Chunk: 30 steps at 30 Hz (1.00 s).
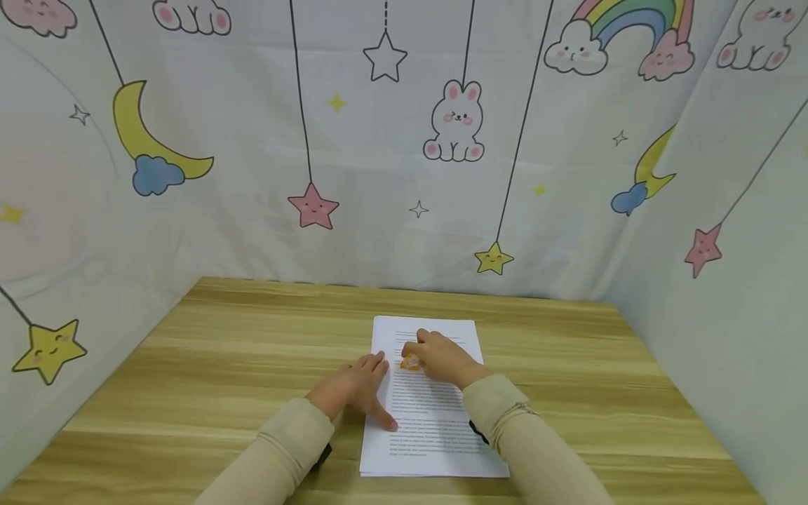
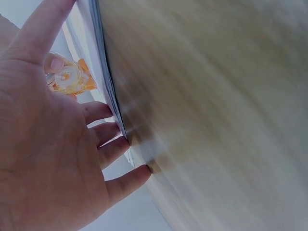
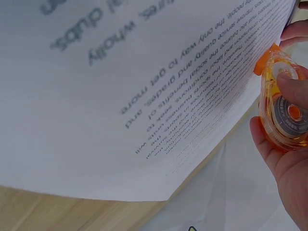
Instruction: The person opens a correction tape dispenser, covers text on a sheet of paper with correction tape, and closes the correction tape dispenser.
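A stack of printed paper sheets (image 1: 442, 435) lies on the wooden table, its long sides running away from me. My right hand (image 1: 442, 358) grips an orange, see-through correction tape dispenser (image 3: 284, 115) between thumb and fingers. In the right wrist view its orange tip (image 3: 263, 61) is down at the printed lines. On the head view the dispenser (image 1: 410, 362) is over the upper left part of the text. Spread along the left edge of the stack, my left hand (image 1: 356, 388) has its thumb on the page. The left wrist view shows its fingers (image 2: 127, 185) extended at the paper's edge.
The wood-grain table (image 1: 252, 337) extends to both sides of the paper. A white cloth (image 1: 379, 245) printed with stars, moons and rabbits hangs behind it and along both sides.
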{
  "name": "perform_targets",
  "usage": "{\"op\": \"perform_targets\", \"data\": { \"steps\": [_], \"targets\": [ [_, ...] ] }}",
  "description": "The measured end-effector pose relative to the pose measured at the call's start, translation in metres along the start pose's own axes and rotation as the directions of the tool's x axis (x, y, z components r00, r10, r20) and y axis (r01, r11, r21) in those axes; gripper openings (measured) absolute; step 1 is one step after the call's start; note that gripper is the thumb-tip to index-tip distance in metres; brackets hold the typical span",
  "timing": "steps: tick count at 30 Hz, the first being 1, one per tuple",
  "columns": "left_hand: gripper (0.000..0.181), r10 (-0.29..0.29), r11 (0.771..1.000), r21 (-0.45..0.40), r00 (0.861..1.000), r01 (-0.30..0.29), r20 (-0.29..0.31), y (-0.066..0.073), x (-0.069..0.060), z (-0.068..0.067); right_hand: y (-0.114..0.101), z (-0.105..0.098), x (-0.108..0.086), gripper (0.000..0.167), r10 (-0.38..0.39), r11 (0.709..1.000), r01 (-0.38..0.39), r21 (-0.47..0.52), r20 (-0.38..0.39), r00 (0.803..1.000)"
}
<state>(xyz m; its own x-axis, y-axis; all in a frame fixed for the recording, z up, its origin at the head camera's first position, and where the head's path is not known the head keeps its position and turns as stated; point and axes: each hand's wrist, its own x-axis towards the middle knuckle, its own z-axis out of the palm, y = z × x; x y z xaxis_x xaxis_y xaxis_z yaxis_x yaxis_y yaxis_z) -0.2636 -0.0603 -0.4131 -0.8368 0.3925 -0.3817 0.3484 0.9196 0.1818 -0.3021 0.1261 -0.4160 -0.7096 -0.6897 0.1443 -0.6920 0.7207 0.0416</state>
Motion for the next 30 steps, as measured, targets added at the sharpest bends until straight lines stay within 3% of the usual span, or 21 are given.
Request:
{"op": "perform_targets", "data": {
  "steps": [2,5,10,14,22,26,30],
  "targets": [
    [0.112,-0.003,1.000,-0.001,1.000,0.003,0.006,0.001,-0.001,0.000,0.002,0.002,-0.001,0.030,-0.004,0.999,0.005,0.048,-0.018,1.000],
    [0.112,-0.003,1.000,-0.015,1.000,0.003,0.011,0.002,-0.004,0.000,0.007,0.006,-0.005,0.031,0.055,0.988,-0.049,0.149,-0.031,0.998],
    [0.110,0.008,0.999,-0.041,1.000,-0.008,0.002,0.002,-0.001,0.002,0.018,0.007,-0.013,0.032,0.236,0.923,-0.216,0.319,-0.025,0.971],
    [0.108,0.019,0.998,-0.052,1.000,-0.019,0.007,-0.001,0.003,0.003,0.023,0.003,-0.015,0.031,0.282,0.889,-0.259,0.378,-0.004,0.960],
    [0.105,0.042,0.996,-0.083,0.999,-0.042,-0.003,-0.004,0.001,0.001,0.011,-0.002,-0.015,0.032,0.273,0.893,-0.278,0.354,0.065,0.960],
    [0.105,0.053,0.992,-0.109,0.998,-0.056,-0.033,-0.004,-0.001,0.002,0.002,-0.002,-0.014,0.033,0.286,0.903,-0.288,0.320,0.054,0.957],
    [0.106,0.069,0.992,-0.100,0.997,-0.073,-0.040,-0.006,-0.004,0.004,-0.004,-0.001,-0.012,0.031,0.250,0.926,-0.249,0.283,0.036,0.968]
  ]
}}
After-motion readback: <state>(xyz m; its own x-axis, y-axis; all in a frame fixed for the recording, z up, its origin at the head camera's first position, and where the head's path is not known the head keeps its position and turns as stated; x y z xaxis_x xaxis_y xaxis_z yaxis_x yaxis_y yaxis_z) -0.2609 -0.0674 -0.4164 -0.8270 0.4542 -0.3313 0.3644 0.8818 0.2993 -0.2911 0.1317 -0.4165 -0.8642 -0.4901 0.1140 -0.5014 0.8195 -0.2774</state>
